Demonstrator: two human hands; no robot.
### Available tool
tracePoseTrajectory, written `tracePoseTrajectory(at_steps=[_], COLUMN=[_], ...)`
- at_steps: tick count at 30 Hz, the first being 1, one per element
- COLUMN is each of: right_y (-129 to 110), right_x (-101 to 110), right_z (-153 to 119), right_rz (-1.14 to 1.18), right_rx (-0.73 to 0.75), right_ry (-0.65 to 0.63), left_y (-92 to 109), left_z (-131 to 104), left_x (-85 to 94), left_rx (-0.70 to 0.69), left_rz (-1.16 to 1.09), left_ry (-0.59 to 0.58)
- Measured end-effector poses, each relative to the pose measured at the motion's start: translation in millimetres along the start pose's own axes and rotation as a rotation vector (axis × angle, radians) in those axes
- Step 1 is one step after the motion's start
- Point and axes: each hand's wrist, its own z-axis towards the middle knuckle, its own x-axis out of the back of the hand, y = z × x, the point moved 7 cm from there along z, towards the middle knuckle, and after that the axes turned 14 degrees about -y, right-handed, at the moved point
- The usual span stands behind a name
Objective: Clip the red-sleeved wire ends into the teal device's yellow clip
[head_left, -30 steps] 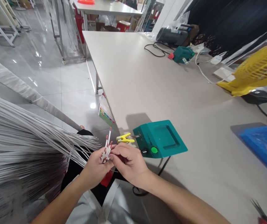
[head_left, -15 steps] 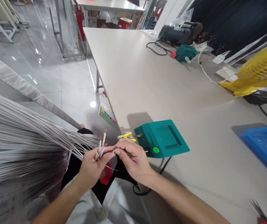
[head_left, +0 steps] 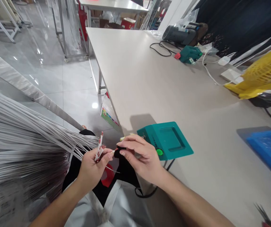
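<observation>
My left hand is closed around several thin white cables with reddish ends, which stick up between thumb and fingers. One of these cable ends points right from the pinch of thumb and forefinger. Just right of that end is my right hand, its thumb and fingers apart and nothing visible between them. Behind the right hand, a teal device with a green button stands at the table edge. The yellow piece at its front is mostly hidden by my fingers.
A thick bundle of white cables hangs on the left beside a plastic-wrapped bar. On the table are a blue tray, a yellow fan and a second teal device. Scissor-like blades show at lower right.
My right thumb and fingers have parted from the cable end and moved slightly right. The cables in my left hand have tilted a little and shifted left.
</observation>
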Motion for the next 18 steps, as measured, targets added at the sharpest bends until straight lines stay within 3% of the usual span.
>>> tracePoseTrajectory(at_steps=[5, 7, 11, 14, 18], right_y=[-6.4, -9.5, -10.0, 0.7, 15.8], right_x=[-13.2, -14.9, -11.5, -18.8, -37.4], right_z=[3.6, 4.2, 5.0, 2.1, -3.0], right_rz=[-0.118, -0.091, 0.182, 0.476, 0.788], right_rx=[0.085, 0.092, 0.033, -0.072, -0.198], right_ry=[-0.263, -0.298, -0.134, -0.011, 0.008], left_y=[2.4, 3.0, -4.8, -13.9, -20.2], left_z=[1.1, 1.5, 1.3, 1.3, 0.8], left_x=[-5.4, -6.8, -11.3, -15.9, -30.4], left_rx=[0.011, 0.006, 0.029, 0.045, 0.093], left_rz=[0.041, 0.015, -0.166, -0.376, -0.68], left_ry=[-0.129, -0.204, -0.347, -0.346, -0.33])
